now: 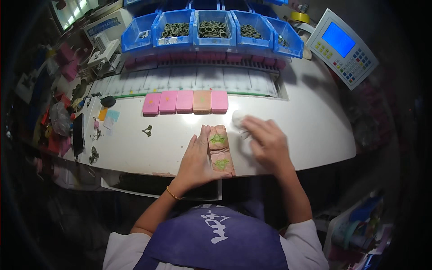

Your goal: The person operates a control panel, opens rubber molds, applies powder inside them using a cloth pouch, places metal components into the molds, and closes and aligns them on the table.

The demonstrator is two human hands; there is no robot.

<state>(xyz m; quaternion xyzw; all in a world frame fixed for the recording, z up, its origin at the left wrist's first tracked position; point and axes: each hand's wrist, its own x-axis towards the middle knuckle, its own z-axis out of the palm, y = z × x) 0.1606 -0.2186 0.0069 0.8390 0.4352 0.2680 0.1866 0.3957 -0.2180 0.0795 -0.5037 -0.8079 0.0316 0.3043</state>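
The left hand (196,158) is lying flat and open, fingers stretched forward, pressing against the left edge of a brownish-pink block (220,150) near the front edge of the white bench (310,121). The block is showing two green star-shaped marks, one above the other. The right hand (267,140) is hovering just right of the block with fingers loosely curled around a small white wad (238,119), perhaps cloth or tissue, that is peeking out past the fingertips; the grip is looking light rather than tight. Both forearms are coming in from the lower edge, the left wrist wearing a thin gold bracelet (172,193).

Judging by the layout, the work is looking partly done: a row of five blocks (185,102), four pink and one tan, is sitting side by side farther back on the bench, while the one under the hands is being handled now. Beyond them, blue bins (211,28) holding dark rings are lining the back, and a control panel (343,47) with a blue screen is standing at the right.
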